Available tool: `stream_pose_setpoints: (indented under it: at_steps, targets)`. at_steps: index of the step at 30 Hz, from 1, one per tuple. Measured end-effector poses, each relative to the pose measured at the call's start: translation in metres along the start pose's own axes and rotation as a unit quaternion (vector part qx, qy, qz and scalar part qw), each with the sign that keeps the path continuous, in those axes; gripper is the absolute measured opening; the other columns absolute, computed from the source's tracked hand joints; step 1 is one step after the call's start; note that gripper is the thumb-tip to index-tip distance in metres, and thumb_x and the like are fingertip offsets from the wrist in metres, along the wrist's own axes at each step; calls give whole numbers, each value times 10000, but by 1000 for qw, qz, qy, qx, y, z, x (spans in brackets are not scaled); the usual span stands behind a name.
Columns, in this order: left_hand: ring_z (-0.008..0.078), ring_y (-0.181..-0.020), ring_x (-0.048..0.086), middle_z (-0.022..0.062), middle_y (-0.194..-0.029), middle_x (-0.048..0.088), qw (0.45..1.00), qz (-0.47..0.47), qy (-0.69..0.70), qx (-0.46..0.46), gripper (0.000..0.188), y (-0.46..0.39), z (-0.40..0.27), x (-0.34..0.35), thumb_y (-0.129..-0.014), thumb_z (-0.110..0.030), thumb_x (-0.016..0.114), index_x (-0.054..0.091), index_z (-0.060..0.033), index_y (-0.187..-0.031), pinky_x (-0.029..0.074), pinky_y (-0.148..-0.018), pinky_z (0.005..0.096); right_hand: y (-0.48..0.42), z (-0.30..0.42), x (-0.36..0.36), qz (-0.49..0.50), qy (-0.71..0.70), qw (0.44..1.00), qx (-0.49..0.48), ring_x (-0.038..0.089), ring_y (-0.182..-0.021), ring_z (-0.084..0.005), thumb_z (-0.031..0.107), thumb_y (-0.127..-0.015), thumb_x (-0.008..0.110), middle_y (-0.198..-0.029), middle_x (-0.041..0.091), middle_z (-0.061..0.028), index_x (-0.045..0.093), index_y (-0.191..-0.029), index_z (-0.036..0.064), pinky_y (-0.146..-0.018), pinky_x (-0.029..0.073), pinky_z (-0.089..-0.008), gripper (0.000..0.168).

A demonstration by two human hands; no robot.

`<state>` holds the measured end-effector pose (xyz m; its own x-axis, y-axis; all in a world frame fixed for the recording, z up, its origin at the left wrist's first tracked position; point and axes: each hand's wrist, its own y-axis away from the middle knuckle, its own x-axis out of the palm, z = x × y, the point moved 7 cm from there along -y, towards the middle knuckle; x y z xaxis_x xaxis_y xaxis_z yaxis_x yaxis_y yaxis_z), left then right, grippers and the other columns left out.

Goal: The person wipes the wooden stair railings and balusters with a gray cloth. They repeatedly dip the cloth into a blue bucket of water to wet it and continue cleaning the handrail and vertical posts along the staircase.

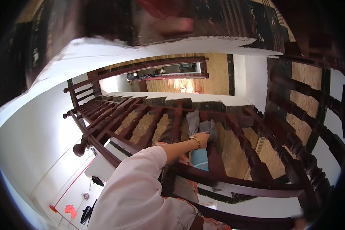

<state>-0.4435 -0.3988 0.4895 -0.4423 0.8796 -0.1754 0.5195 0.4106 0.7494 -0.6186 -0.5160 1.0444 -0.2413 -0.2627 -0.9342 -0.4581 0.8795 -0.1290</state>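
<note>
My left hand (202, 139), with a gold bracelet at the wrist, reaches over the dark red wooden handrail (235, 184) of a staircase. It is closed on a grey cloth (208, 128), which lies against the lower part of a turned baluster. Another grey piece of cloth (193, 122), perhaps part of the same one, hangs just left of it. Below the wrist, a light blue container (199, 159) shows partly between balusters. At the bottom right edge a blurred bit of what looks like my right hand (300, 222) is by the railing; its fingers are hidden.
Turned balusters (248, 146) stand around my arm. Brown stair treads (233, 146) lie beyond them. Through the stairwell a lower landing (215, 72) shows, with a person (131, 77) at its left. At the lower left are a red cloth (70, 211) and dark items (86, 214).
</note>
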Motion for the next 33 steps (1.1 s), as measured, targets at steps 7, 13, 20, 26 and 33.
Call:
stream_pose_setpoints:
  at_steps: [7, 13, 20, 26, 33]
  targets:
    - [339, -862, 569, 157, -857, 596, 982, -159, 53, 87, 324, 91, -73, -87, -750, -348, 608, 583, -86, -940, 469, -744, 424, -1, -2, -9, -34, -26, 998, 35, 552, -675, -275, 301, -937, 315, -692, 588, -91, 609, -746, 40, -741, 379, -413, 437]
    - [328, -735, 573, 135, -744, 579, 917, -313, 158, 189, 331, 171, -120, -150, -716, -412, 651, 604, -104, -828, 460, -640, 420, 76, -84, 5, -14, 2, 999, 44, 422, -1093, -323, 188, -934, 363, -1158, 460, -202, 527, -1074, -47, -961, 290, -402, 319]
    - [338, -691, 528, 130, -745, 491, 824, -400, 159, 368, 300, 305, -196, -151, -610, -207, 702, 529, -33, -784, 432, -576, 412, 83, -95, 14, 15, -12, 999, 47, 404, -1194, -322, 146, -945, 345, -1216, 502, -179, 517, -1150, -57, -1026, 264, -403, 336]
    - [236, -792, 488, 77, -904, 572, 712, -418, 169, 539, 268, 382, -255, -106, -470, -153, 615, 529, -50, -702, 403, -582, 340, 74, -63, -7, -124, -95, 979, 133, 493, -1098, -224, 124, -929, 449, -1132, 568, -116, 542, -1116, -42, -968, 346, -316, 266]
    - [209, -795, 483, 15, -843, 557, 691, -453, 112, 553, 213, 409, -283, -68, -536, -142, 610, 573, -89, -740, 381, -643, 303, 142, 60, -3, -185, -562, 802, 87, 433, -1104, -312, 598, -855, 343, -1176, 465, -213, 417, -1192, -40, -977, 318, -421, 725]
